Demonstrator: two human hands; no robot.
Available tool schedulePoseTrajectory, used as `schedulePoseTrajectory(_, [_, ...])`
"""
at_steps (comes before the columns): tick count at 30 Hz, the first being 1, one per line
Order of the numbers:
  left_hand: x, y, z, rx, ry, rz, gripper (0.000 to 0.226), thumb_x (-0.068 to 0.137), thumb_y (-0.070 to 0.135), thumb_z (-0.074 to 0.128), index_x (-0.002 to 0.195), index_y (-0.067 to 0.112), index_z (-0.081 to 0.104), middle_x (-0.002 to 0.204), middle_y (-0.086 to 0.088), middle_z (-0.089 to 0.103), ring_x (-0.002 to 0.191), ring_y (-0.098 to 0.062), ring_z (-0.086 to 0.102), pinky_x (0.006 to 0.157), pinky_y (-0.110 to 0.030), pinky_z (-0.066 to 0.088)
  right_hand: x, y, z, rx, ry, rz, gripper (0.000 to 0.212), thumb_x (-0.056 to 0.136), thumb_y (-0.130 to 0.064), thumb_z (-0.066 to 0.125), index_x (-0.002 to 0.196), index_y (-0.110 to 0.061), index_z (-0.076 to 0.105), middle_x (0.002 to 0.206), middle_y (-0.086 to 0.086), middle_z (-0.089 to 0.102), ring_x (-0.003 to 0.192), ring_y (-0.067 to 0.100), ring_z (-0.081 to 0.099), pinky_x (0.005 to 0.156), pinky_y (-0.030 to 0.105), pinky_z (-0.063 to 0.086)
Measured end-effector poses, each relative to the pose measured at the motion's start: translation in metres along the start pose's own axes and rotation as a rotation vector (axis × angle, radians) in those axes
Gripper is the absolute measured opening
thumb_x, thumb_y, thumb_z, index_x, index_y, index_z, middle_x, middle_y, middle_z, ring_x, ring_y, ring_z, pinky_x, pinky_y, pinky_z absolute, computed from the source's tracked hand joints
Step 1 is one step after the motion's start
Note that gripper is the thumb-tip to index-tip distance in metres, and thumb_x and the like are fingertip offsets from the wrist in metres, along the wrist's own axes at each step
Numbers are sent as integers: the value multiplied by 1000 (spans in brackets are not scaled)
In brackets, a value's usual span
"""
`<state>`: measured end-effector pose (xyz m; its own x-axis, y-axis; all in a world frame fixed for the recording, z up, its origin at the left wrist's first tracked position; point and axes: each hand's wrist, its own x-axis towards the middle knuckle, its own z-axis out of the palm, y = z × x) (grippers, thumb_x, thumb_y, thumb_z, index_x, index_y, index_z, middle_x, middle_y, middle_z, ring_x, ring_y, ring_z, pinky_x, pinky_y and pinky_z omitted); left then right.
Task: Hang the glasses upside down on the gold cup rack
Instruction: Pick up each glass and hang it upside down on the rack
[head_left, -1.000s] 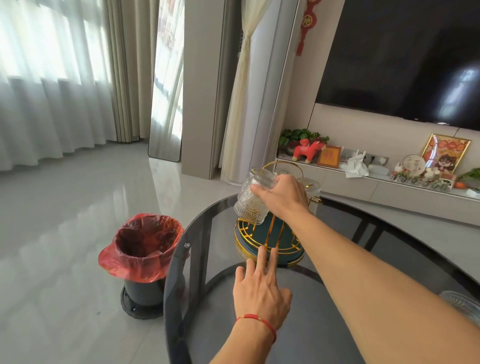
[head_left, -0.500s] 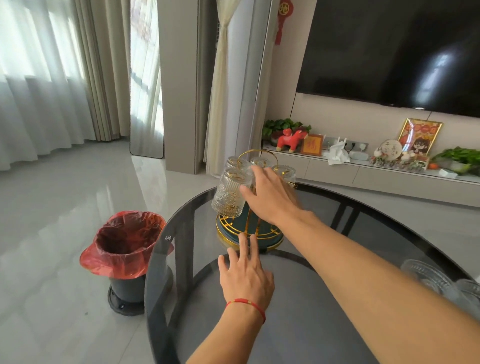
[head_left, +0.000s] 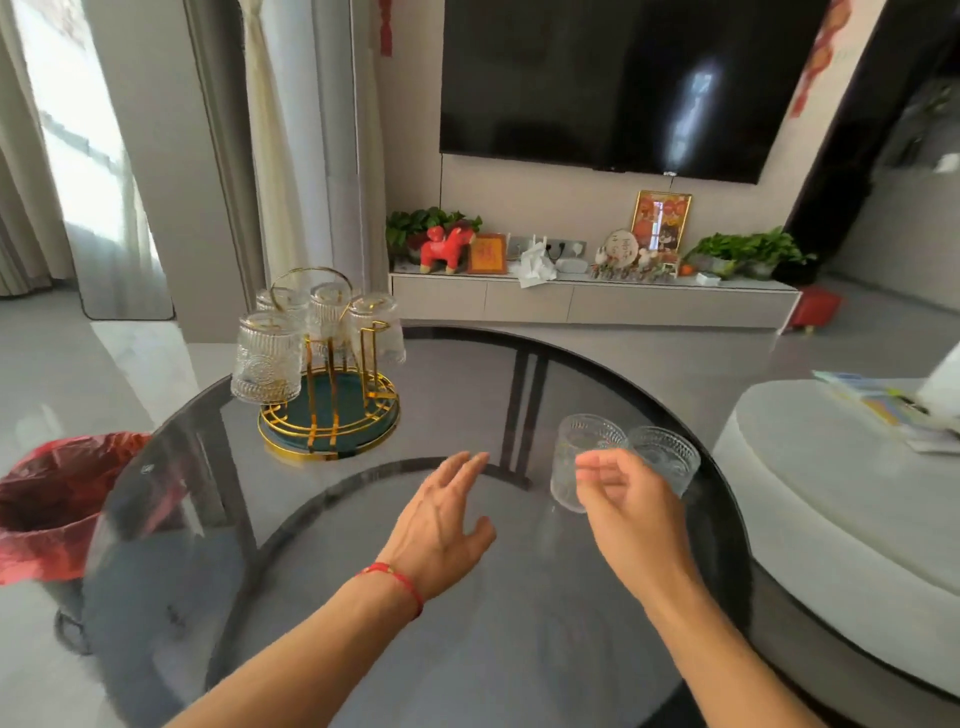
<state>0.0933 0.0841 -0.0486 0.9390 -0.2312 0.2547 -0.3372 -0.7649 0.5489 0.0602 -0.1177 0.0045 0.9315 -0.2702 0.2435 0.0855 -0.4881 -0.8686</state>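
The gold cup rack (head_left: 332, 415) with its dark green base stands at the far left of the round dark glass table (head_left: 467, 597). Several ribbed glasses hang on it upside down; the nearest glass (head_left: 267, 358) is at its front left. Two more glasses stand upright on the table at the right, one (head_left: 574, 457) nearer me and one (head_left: 667, 457) behind it. My right hand (head_left: 628, 499) hovers just in front of the nearer one, fingers curled and apart, holding nothing. My left hand (head_left: 441, 519) floats flat and open over the table's middle.
A bin lined with a red bag (head_left: 57, 509) stands on the floor left of the table. A pale round table (head_left: 831, 467) with papers adjoins on the right. A low TV cabinet (head_left: 592, 301) with ornaments runs along the far wall.
My right hand has let go of the glass now hanging at the rack's front left and swung right to the two upright glasses. My left hand left the rack's base. The view turned right.
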Motion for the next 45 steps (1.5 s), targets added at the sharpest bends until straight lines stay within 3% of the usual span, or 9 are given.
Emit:
schedulePoseTrajectory(7, [42, 70, 21, -315, -71, -163, 107, 77, 37, 83, 161, 21, 18, 160, -7, 35, 144, -24, 40, 118, -42, 37, 18, 11, -35, 164, 128, 136, 17, 90, -12, 67, 98, -26, 72, 87, -2, 77, 78, 17, 73, 66, 30, 51])
schedulePoseTrajectory(11, [82, 103, 34, -323, -76, -168, 118, 74, 39, 85, 161, 19, 9, 165, -6, 26, 150, -24, 28, 118, -31, 25, 23, 16, -46, 196, 216, 183, 24, 89, -15, 62, 110, -27, 65, 96, 0, 77, 87, 21, 74, 78, 41, 58])
schedulePoseTrajectory(17, [102, 112, 41, -221, 17, -233, 100, 73, 41, 86, 154, 12, 35, 154, -10, 47, 142, -27, 42, 115, -37, 37, 29, 18, -49, 242, 203, 242, 19, 88, -17, 64, 106, -23, 68, 96, 2, 77, 89, 25, 75, 83, 44, 60])
schedulePoseTrajectory(27, [39, 51, -11, -819, 206, -507, 80, 68, 49, 90, 132, 11, 60, 116, -4, 66, 98, -18, 66, 65, -40, 66, 22, 19, 6, 116, -162, 96, 34, 91, -45, 59, 121, -28, 62, 114, -5, 68, 92, 3, 65, 72, 21, 48])
schedulePoseTrajectory(33, [19, 19, -25, -1149, 222, -568, 73, 72, 46, 85, 128, 7, 60, 123, -13, 63, 112, -29, 63, 77, -50, 65, 24, 15, 60, 331, -455, 220, 42, 108, -51, 34, 139, -27, 52, 128, 8, 66, 96, 35, 76, 76, 41, 64])
schedulePoseTrajectory(37, [20, -13, -38, -912, 218, -463, 66, 80, 67, 69, 118, 14, 67, 116, -1, 70, 109, -17, 65, 85, -42, 62, 29, 10, 84, 581, -420, 275, 36, 108, -40, 47, 133, -16, 58, 128, 18, 68, 100, 29, 73, 73, 39, 64])
schedulePoseTrajectory(40, [17, -61, -47, -219, 412, -370, 44, 92, 57, 50, 102, 18, 68, 121, -8, 67, 123, -29, 56, 98, -47, 46, 35, 10, 100, 561, -334, 233, 39, 106, -42, 52, 137, -20, 56, 132, 9, 66, 109, 20, 72, 91, 45, 64])
schedulePoseTrajectory(42, [10, -97, -48, 241, 340, -365, 52, 91, 50, 57, 136, 24, 58, 156, -13, 43, 150, -35, 25, 121, -55, 23, 37, 8, 109, 484, -316, 192, 47, 103, -48, 53, 144, -24, 51, 132, 6, 65, 102, 17, 75, 95, 46, 62])
schedulePoseTrajectory(45, [5, -126, -39, 330, 174, -367, 78, 92, 61, 49, 159, 33, 19, 171, -8, 12, 157, -31, -1, 126, -59, 9, 40, 4, 117, 406, -287, 132, 50, 101, -49, 57, 147, -33, 47, 124, -2, 69, 92, 4, 77, 99, 42, 60])
